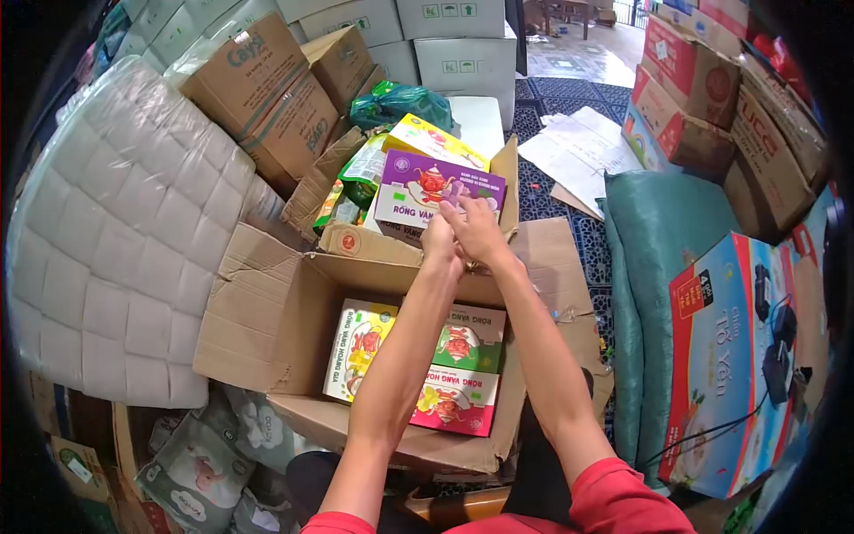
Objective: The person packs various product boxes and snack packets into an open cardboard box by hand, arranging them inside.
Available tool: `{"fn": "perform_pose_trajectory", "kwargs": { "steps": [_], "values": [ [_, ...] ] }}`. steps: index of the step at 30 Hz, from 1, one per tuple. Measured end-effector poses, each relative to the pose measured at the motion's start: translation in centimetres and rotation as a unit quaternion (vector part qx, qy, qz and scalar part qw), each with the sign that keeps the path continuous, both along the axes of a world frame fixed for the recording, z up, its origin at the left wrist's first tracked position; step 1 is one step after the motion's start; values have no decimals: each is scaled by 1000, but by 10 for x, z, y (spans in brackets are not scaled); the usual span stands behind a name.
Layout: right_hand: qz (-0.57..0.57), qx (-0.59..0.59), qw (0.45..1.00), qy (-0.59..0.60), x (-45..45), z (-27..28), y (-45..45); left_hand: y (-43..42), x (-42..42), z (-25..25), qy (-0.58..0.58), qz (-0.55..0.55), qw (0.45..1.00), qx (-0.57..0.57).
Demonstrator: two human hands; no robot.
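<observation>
Nearest, between the wearer's legs and reaching arms, an open carton (307, 331) holds a yellow-and-white box (357, 347) along its left side, with a green box (470, 353) and a red box (456, 407) at the right, the red one nearer. The left forearm crosses over these and hides part of them.

Beyond its far rim, the left hand (439, 242) and right hand (480, 233) come together at the near edge of a purple box (427, 189). Their grip is bunched, fingers close against each other; whether they are clamped on the box, on something small or only on one another, I cannot tell (the knuckles and wrists cover the contact).

The purple box lies inside the far carton (369, 243), on top of at least one more printed box. Its long axis runs left to right, sloping slightly nearer at the left; the teapot picture reads upright for the wearer, so the top of the print points away.

I judge the step in hand to be work at this box's near edge. Going on to move it would call for parting the hands and taking hold of opposite ends, clear of the carton's walls.

Behind it is a yellow box (436, 138), then a green plastic bag (400, 107), and farthest, stacked white cartons (463, 67).
</observation>
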State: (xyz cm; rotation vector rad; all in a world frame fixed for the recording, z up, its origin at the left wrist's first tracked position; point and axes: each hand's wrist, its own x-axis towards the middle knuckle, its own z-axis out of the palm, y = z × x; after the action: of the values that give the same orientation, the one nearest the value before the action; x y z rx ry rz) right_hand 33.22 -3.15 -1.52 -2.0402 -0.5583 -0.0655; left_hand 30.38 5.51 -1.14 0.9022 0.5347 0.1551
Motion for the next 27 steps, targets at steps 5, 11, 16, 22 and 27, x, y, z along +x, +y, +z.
{"fn": "perform_pose_trajectory", "kwargs": {
  "steps": [5, 11, 16, 22, 27],
  "values": [
    [-8, -43, 998, -39, 2, -26, 10, 8, 1, -11, 26, 43, 998, -41],
    [-28, -64, 993, -94, -22, -9, 15, 22, 4, -8, -34, 30, 993, -107],
    [21, -67, 993, -94, -41, 5, 20, 15, -28, 49, -26, 50, 996, -66],
    [22, -63, 992, -111, -44, -5, 16, 46, -81, 58, 27, -65, 991, 110],
    [102, 19, 975, -195, -72, 18, -5, 83, -207, 70, 68, -109, 952, 280]
  ]
}}
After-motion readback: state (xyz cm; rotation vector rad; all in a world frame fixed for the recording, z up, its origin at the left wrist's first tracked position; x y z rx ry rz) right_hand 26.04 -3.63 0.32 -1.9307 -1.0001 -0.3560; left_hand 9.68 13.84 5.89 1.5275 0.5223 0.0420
